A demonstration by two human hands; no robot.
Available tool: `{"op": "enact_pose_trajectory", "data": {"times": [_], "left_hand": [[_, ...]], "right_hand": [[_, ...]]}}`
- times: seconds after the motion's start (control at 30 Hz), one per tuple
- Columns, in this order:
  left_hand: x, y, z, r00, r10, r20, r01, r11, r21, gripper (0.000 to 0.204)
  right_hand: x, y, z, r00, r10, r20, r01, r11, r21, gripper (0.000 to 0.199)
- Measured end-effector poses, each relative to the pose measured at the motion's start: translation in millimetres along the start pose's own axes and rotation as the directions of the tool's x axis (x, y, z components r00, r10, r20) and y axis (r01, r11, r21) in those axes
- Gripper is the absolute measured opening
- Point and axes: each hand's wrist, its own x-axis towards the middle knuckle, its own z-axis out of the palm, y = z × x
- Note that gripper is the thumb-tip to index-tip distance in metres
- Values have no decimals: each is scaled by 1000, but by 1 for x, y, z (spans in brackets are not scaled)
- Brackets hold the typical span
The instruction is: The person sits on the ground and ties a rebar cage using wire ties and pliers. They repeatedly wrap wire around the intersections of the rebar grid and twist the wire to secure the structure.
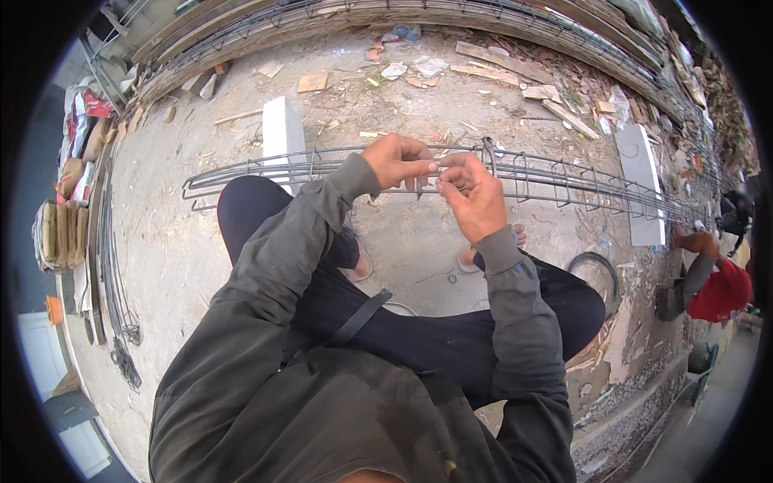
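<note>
A long cage of thin steel reinforcing bars (555,179) with square wire stirrups lies crosswise in front of my bent legs. Over its middle, my left hand (396,161) reaches in with thumb and fingers pinched together. Facing it, my right hand (475,197) has its fingers curled and closed, fingertips almost meeting the left ones. Whatever lies between the fingertips is too small to make out. Just behind the right hand, a dark metal hand tool (489,153), perhaps pincers, rests on the bars. One white block (282,129) supports the cage on the left, another (638,185) on the right.
At the far right a co-worker in a red top (719,290) reaches toward the cage's end. A wire coil (594,272) lies by my right knee. Wood scraps (503,62) litter the far ground, before timber beams (580,48). Loose rods (109,266) lie left.
</note>
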Motion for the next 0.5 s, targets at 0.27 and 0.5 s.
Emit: {"op": "enact_pose_trajectory", "data": {"times": [0.27, 0.5], "left_hand": [[-32, 16, -7, 966, -55, 253, 45, 998, 43, 21], [-24, 36, -8, 965, -166, 202, 133, 977, 169, 24]], "right_hand": [[-14, 6, 24, 987, 69, 147, -76, 996, 41, 15], [-14, -5, 27, 986, -165, 34, 168, 944, -284, 7]]}}
